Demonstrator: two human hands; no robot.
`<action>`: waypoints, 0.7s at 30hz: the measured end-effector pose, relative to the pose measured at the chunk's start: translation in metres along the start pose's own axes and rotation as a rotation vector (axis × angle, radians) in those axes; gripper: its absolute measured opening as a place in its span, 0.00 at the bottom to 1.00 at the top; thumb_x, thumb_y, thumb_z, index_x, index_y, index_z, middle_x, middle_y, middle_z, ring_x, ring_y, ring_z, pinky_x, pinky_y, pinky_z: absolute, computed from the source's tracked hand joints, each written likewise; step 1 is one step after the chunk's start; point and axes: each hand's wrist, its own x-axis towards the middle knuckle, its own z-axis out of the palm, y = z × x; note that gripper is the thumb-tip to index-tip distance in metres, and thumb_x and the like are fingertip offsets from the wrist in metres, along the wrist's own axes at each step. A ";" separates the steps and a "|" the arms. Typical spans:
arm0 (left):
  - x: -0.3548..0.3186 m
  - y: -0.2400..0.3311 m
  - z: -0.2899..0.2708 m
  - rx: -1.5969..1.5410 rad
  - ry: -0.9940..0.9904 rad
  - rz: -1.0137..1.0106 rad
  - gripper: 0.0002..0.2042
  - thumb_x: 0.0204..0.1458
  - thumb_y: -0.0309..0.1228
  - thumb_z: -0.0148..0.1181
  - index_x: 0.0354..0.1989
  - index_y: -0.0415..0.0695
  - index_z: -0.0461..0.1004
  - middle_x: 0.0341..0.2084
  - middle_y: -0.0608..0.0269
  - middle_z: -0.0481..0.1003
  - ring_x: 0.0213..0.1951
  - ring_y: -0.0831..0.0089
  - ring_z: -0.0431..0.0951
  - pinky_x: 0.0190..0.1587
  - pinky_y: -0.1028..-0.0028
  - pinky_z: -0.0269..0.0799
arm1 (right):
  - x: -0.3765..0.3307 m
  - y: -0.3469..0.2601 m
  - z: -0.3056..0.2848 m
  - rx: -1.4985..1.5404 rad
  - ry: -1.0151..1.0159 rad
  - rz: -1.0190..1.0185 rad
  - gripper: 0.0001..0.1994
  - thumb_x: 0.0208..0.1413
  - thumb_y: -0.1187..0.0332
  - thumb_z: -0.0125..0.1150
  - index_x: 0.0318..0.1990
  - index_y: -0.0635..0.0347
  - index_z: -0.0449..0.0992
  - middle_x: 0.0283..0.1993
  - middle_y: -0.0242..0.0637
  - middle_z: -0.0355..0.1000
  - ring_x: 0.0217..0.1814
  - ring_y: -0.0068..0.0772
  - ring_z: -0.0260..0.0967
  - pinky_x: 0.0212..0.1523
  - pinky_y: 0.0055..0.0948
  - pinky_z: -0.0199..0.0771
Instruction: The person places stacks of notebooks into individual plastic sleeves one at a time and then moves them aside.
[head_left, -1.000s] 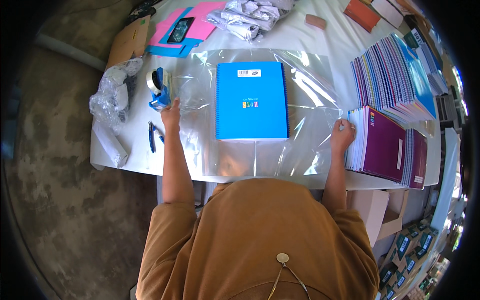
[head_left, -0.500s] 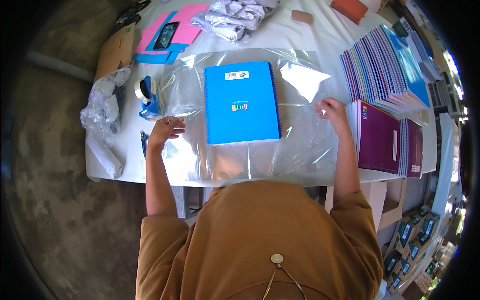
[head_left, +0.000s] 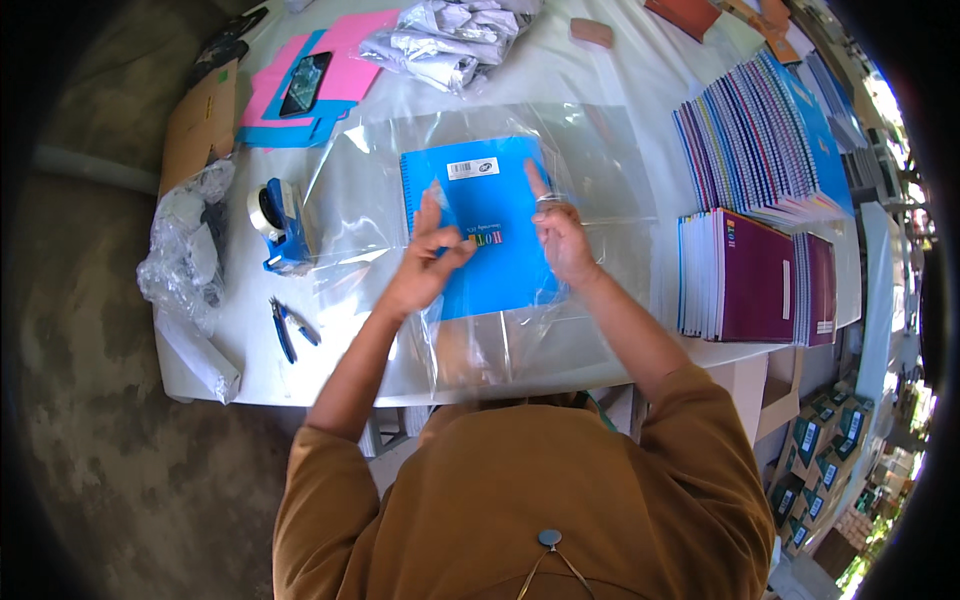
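Observation:
A blue spiral-bound notebook (head_left: 500, 280) lies on a clear plastic sheet (head_left: 620, 240) in front of me. My left hand (head_left: 430, 262) is over its left edge, index finger pointing away from me and thumb spread toward the cover. Over the right edge is my right hand (head_left: 566, 240), its index finger stretched along the cover and its other fingers curled. Blur and glare hide whether either hand presses on the cover or just above it. A white label (head_left: 472, 168) shows near the notebook's far edge. The sheet is creased around the notebook.
To the left stand a blue tape dispenser (head_left: 283, 228) and pliers-like cutters (head_left: 290, 330). Stacked spiral notebooks (head_left: 745, 140) and purple notebooks (head_left: 760, 280) line the right side. Farther back are a phone (head_left: 305, 83) on pink and blue sheets, crumpled plastic (head_left: 445, 45) and a brown block (head_left: 592, 33).
Both hands have come inward from the sides of the sheet to the notebook. The plastic around it has shifted and creased. The cutters now show more fully as my view shifts.

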 end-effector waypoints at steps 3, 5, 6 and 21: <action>0.002 -0.002 0.036 0.477 0.035 0.021 0.07 0.48 0.32 0.58 0.28 0.41 0.75 0.65 0.42 0.39 0.67 0.49 0.33 0.65 0.58 0.29 | -0.004 0.026 0.017 0.173 0.119 -0.032 0.11 0.45 0.71 0.53 0.14 0.59 0.67 0.18 0.28 0.62 0.19 0.16 0.52 0.24 0.20 0.51; 0.002 -0.009 0.047 0.624 -0.004 0.016 0.09 0.49 0.34 0.55 0.33 0.41 0.74 0.65 0.40 0.39 0.67 0.47 0.33 0.65 0.57 0.28 | -0.004 0.033 0.017 0.239 0.159 -0.058 0.12 0.47 0.70 0.53 0.14 0.59 0.68 0.15 0.26 0.59 0.18 0.16 0.52 0.23 0.19 0.51; 0.001 -0.011 0.049 0.779 -0.041 0.020 0.12 0.50 0.35 0.53 0.38 0.41 0.73 0.64 0.39 0.39 0.66 0.45 0.34 0.65 0.56 0.28 | -0.004 0.034 0.015 0.080 0.086 0.045 0.13 0.47 0.70 0.53 0.13 0.60 0.67 0.23 0.31 0.66 0.27 0.19 0.59 0.31 0.20 0.56; 0.178 -0.007 -0.025 -0.150 0.536 -0.008 0.28 0.48 0.28 0.58 0.57 0.31 0.57 0.34 0.51 0.77 0.33 0.71 0.77 0.39 0.74 0.71 | 0.003 0.044 0.043 -1.331 -0.130 -0.273 0.12 0.49 0.62 0.57 0.22 0.60 0.77 0.69 0.51 0.38 0.73 0.46 0.29 0.68 0.45 0.26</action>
